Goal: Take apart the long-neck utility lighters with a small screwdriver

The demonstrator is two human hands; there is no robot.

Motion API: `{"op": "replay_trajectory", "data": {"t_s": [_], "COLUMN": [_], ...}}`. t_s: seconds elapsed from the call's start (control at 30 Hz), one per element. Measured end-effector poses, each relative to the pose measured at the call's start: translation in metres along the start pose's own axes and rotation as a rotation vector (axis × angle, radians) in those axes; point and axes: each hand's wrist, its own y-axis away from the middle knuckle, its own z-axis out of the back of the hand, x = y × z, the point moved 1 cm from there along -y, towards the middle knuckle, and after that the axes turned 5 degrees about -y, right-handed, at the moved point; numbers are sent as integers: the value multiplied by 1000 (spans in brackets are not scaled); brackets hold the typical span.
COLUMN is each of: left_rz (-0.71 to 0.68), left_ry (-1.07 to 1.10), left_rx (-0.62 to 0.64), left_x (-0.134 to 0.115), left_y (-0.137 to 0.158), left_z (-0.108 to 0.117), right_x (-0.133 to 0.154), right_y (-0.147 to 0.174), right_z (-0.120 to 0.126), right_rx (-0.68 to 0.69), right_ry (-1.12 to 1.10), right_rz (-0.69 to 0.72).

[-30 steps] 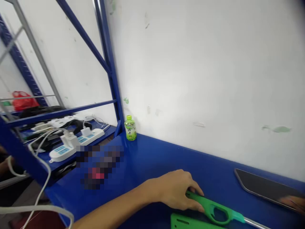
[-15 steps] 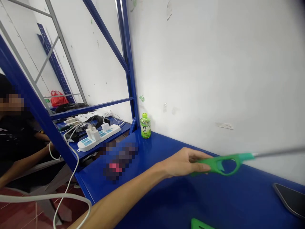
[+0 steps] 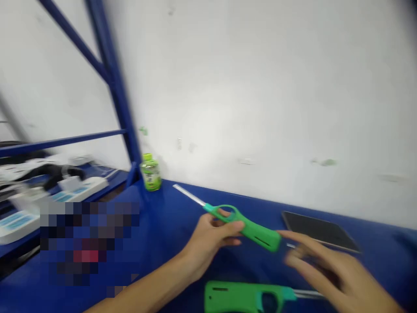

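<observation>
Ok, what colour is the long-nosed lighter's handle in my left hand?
The lighter's handle is green, clearest in the head view.

Bright light washes the wall (image 3: 244, 95); motion blur smears the right hand (image 3: 350, 274) and power strip (image 3: 86, 189); the upper-right corner darkens.

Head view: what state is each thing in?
Raised green lighter, held by the left hand
Other green lighter, lying on the blue table
Bottle, upright, capped
Dark slab, lying flat
Power strip, plugs inserted
Right hand, blurred, grip unclear
</observation>
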Motion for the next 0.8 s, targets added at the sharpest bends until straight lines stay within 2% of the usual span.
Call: {"op": "replay_trajectory", "data": {"t_s": [0.07, 0.13, 0.2, 0.27, 0.4, 0.47, 0.6, 0.63, 0.7, 0.8], "left_rz": [9, 18, 28, 47, 45, -80, -610, -687, -726, -650], "left_ry": [-7, -30, -67, -122, -456, -646, -1080, -1146, -1245, -1345], "left_rx": [0, 14, 35, 61, 214, 247, 107, 80, 93, 179], "left_x": [2, 3, 3, 4, 1, -6, -17, -15, -6, 12], "left_y": [-2, -5, -8, -11, -11, -6, 4, 4, -1, -15], "left_z": [1, 2, 3, 5, 10, 11, 15, 17, 23, 34], "right_x": [17, 34, 43, 43, 25, 13, -2, -3, -4, -2], "right_y": [-4, -16, -27, -34, -38, -39, -41, -41, -41, -41], "right_z": [0, 0, 3, 9, 22, 25, 27, 27, 24, 20], "right_rx": [133, 205, 219, 209, 257, 307, 376, 387, 413, 445], "right_ry": [-146, -192, -306, -370, -430, -487, -545, -545, -526, -424], "right_rz": [-192, -259, -305, -312, -377, -446, -505, -511, -507, -448]}}
